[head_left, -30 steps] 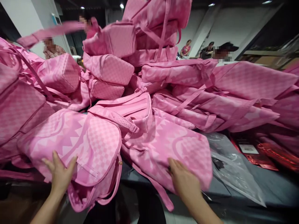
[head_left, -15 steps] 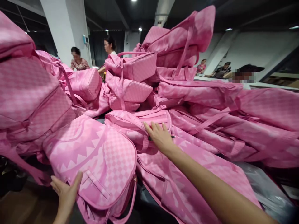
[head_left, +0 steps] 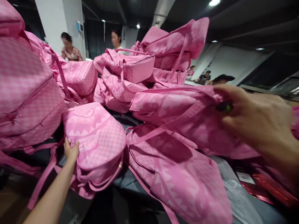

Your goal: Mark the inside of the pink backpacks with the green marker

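A pink backpack (head_left: pixel 100 137) with a checked pattern and pale zigzag teeth lies tilted at centre left. My left hand (head_left: pixel 72 152) grips its left edge, thumb and fingers closed on the fabric. At the right, blurred, my right hand (head_left: pixel 254 115) is curled round a small dark object (head_left: pixel 225 106) with a green spot. That hand is at the right end of a long pink bag (head_left: pixel 168 102), whose strap hangs to the left; whether it also grips the bag is unclear. Below, another toothed pink bag (head_left: pixel 177 177) lies on the dark surface.
Pink bags are piled high at the left (head_left: pixel 25 90) and back centre (head_left: pixel 173 43). Clear plastic (head_left: pixel 235 186) and red shiny packaging (head_left: pixel 271 189) lie at the lower right. Several people are in the background, one in a patterned top (head_left: pixel 72 54) beside a white column (head_left: pixel 58 25).
My right hand has moved far right from the middle bags, and the long bag has shifted left and forward. My left hand, open before, has closed on the backpack's edge. The view has shifted.
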`<state>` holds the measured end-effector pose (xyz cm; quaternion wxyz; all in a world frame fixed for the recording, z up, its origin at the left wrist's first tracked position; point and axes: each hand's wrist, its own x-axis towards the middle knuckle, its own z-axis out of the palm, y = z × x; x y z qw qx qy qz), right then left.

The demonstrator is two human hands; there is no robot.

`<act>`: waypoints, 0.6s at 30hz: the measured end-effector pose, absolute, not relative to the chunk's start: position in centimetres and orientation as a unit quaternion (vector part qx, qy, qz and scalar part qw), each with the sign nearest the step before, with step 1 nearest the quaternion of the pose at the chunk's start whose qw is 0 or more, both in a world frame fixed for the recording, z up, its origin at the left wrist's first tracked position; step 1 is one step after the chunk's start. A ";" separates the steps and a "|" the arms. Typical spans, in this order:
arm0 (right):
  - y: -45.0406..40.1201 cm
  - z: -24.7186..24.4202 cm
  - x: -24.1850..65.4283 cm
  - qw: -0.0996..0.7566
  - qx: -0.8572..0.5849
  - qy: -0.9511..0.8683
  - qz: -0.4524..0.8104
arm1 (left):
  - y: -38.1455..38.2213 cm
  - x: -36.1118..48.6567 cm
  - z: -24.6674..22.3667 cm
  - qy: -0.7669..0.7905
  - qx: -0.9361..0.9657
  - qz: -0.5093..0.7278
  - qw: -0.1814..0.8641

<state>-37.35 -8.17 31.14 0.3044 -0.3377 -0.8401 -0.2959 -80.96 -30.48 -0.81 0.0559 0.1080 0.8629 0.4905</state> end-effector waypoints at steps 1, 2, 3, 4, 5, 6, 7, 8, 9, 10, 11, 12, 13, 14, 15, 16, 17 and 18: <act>-10.4 30.5 -35.4 0.307 -0.338 -0.827 -0.328 | -30.2 -81.6 0.3 0.867 0.111 0.483 0.056; -12.6 29.5 -33.5 0.307 -0.331 -0.819 -0.355 | -30.1 -81.8 1.6 0.871 0.117 0.475 0.048; -14.9 28.2 -31.6 0.310 -0.316 -0.815 -0.373 | -30.0 -81.3 3.1 0.874 0.133 0.467 0.025; -17.1 26.8 -29.8 0.314 -0.292 -0.823 -0.373 | -30.1 -80.0 4.5 0.868 0.171 0.465 -0.008; -19.1 25.3 -28.3 0.317 -0.267 -0.834 -0.365 | -30.2 -78.0 5.9 0.851 0.239 0.465 -0.044; -21.0 23.8 -27.0 0.313 -0.250 -0.845 -0.354 | -30.2 -75.2 7.1 0.820 0.332 0.459 -0.082; -22.6 22.3 -26.0 0.304 -0.240 -0.855 -0.345 | -30.0 -71.8 8.0 0.758 0.457 0.452 -0.107; -24.1 20.9 -25.4 0.296 -0.233 -0.862 -0.340 | -29.7 -68.1 8.5 0.686 0.586 0.417 -0.109; -25.3 19.7 -25.0 0.285 -0.225 -0.868 -0.338 | -29.2 -64.2 8.8 0.612 0.687 0.372 -0.124; -26.3 18.6 -24.8 0.275 -0.221 -0.873 -0.338 | -28.5 -60.5 8.8 0.540 0.760 0.332 -0.144; -27.1 17.6 -24.6 0.270 -0.224 -0.873 -0.339 | -27.7 -57.1 8.6 0.484 0.802 0.311 -0.160; -27.7 16.9 -24.5 0.273 -0.231 -0.870 -0.340 | -26.8 -54.3 8.3 0.442 0.823 0.310 -0.177; -28.1 16.3 -24.4 0.282 -0.240 -0.865 -0.339 | -25.9 -52.2 7.9 0.410 0.830 0.326 -0.192; -28.5 15.9 -24.0 0.289 -0.249 -0.862 -0.333 | -25.1 -50.6 7.5 0.385 0.830 0.350 -0.204; -29.0 15.6 -23.5 0.298 -0.252 -0.863 -0.321 | -24.5 -49.7 7.2 0.364 0.826 0.374 -0.212; -29.4 15.3 -22.8 0.306 -0.251 -0.865 -0.307 | -24.0 -49.2 7.1 0.346 0.823 0.394 -0.218; -30.0 14.8 -21.9 0.318 -0.254 -0.865 -0.294 | -23.5 -49.2 7.1 0.331 0.823 0.406 -0.221; -30.6 14.0 -20.9 0.343 -0.278 -0.852 -0.282 | -23.2 -49.4 7.5 0.321 0.823 0.414 -0.221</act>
